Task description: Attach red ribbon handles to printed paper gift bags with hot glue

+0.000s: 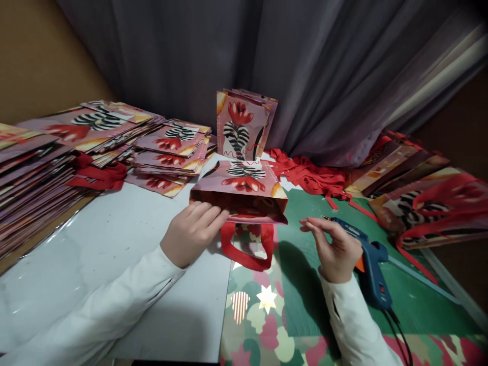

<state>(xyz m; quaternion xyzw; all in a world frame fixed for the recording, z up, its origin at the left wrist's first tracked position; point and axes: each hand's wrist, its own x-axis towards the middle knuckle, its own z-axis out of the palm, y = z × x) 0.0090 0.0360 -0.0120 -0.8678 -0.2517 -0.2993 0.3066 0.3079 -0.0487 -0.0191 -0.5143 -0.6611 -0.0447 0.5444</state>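
A paper gift bag (244,184) with a red tulip and black-and-white stripes lies on its side, its mouth facing me. My left hand (195,231) grips the left side of that mouth, with the thumb hidden. From the bag's lower edge a red ribbon handle (247,263) loops toward me. Right of the bag and apart from it, my right hand (335,248) is raised with thumb and fingertips pinched together. Whatever is between those fingertips, if anything, is too small to make out. A blue glue gun (371,269) lies just beyond and beside that hand.
Flat bags (95,127) are stacked at left, with smaller stacks (170,147) nearby. Another bag (244,127) stands upright at the back. Red ribbons (305,173) lie heaped beside a green mat (305,295). Finished-looking bags (438,203) with ribbons sit at right. A cable (400,330) trails from the glue gun.
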